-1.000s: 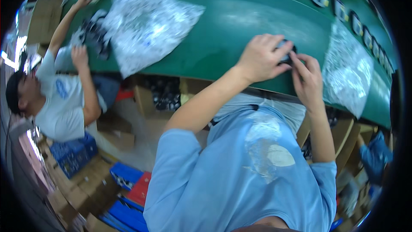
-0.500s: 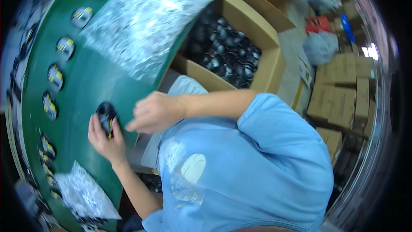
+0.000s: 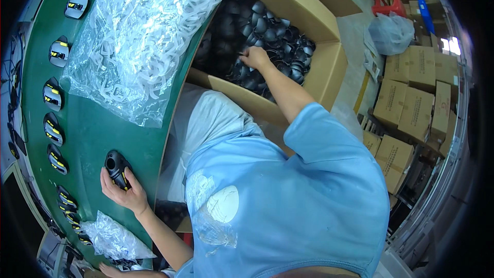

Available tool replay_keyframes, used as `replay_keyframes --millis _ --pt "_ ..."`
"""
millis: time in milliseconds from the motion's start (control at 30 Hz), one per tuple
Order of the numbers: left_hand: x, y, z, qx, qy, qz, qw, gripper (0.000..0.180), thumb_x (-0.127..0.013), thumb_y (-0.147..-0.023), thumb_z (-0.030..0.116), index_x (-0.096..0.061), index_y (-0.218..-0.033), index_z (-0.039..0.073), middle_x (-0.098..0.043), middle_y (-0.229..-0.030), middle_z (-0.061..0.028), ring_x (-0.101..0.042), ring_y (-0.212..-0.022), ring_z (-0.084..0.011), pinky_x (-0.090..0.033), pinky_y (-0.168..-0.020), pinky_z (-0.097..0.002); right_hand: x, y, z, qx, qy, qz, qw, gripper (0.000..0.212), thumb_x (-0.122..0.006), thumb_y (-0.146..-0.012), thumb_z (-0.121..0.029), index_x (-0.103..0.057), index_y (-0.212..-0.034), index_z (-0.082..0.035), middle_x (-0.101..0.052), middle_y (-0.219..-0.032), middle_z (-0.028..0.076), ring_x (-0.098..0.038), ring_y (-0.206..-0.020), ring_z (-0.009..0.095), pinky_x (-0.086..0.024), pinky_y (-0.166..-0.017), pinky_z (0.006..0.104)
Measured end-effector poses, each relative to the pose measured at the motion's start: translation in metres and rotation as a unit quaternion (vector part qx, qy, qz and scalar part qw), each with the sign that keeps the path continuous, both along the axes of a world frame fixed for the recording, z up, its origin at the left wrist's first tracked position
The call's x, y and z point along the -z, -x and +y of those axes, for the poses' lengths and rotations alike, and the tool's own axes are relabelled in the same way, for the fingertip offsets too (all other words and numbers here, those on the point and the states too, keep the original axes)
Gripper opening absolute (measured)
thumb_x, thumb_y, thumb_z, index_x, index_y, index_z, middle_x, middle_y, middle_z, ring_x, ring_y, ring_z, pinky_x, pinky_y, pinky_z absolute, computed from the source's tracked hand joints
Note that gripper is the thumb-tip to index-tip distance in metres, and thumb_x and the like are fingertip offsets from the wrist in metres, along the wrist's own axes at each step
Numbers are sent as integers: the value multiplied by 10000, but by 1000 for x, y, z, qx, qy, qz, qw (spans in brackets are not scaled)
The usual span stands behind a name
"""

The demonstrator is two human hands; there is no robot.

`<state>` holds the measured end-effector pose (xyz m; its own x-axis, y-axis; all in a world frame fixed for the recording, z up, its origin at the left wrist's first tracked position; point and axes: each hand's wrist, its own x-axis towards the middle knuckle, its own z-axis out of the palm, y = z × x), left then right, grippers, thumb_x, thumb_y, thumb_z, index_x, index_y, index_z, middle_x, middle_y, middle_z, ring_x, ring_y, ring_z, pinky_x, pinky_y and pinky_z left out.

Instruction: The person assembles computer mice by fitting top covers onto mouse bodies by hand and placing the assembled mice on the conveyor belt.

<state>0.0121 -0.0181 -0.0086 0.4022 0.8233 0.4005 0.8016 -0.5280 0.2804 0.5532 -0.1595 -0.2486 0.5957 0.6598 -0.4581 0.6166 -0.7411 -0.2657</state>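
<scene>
At the lower left of the frame, the left hand [image 3: 125,191] holds a black housing [image 3: 116,161] with a round opening and yellow bits, thumb on one side and fingers along the other, over the green table [image 3: 103,131]. At the upper middle, the right hand [image 3: 256,58] reaches into an open carton [image 3: 328,72] among black curved parts [image 3: 275,35], its fingers curled and bunched together; whether they pinch a part I cannot tell. A clear bag [image 3: 146,36] of whitish pieces fills the upper left, just beside a row of grey-black devices [image 3: 53,94]; a smaller clear bag [image 3: 116,237] lies near the bottom left, beside another person's hand [image 3: 109,270]
</scene>
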Motion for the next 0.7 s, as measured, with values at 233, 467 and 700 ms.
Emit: replay_keyframes --millis 233,467,700 --pt "0 7 1 4 5 -4 1000 572 -816 -961 162 -606 -1460 -24 -637 -1410 -235 -607 -1252 -409 -482 -1082 -504 -46 14 -23 315 -269 286 864 268 -730 -968 -164 -763 -1192 -20 -812 -987 125 -760 -800 192 -578 -610 331" --pt "-12 8 -1 5 13 -5 1000 621 -854 -908 151 -614 -1452 -26 -640 -1396 -237 -605 -1239 -414 -478 -1070 -488 -198 86 14 148 -449 643 603 220 -676 -1021 -77 -725 -1221 2 -751 -994 45 -709 -849 98 -530 -592 227" --pt "-24 3 5 2 98 -35 995 698 -909 -817 186 -611 -1429 31 -661 -1367 -170 -552 -1305 -375 -439 -1113 -490 -300 223 139 -182 -272 661 675 314 -736 -1000 -53 -669 -1305 -20 -647 -1015 3 -625 -885 58 -534 -737 203"
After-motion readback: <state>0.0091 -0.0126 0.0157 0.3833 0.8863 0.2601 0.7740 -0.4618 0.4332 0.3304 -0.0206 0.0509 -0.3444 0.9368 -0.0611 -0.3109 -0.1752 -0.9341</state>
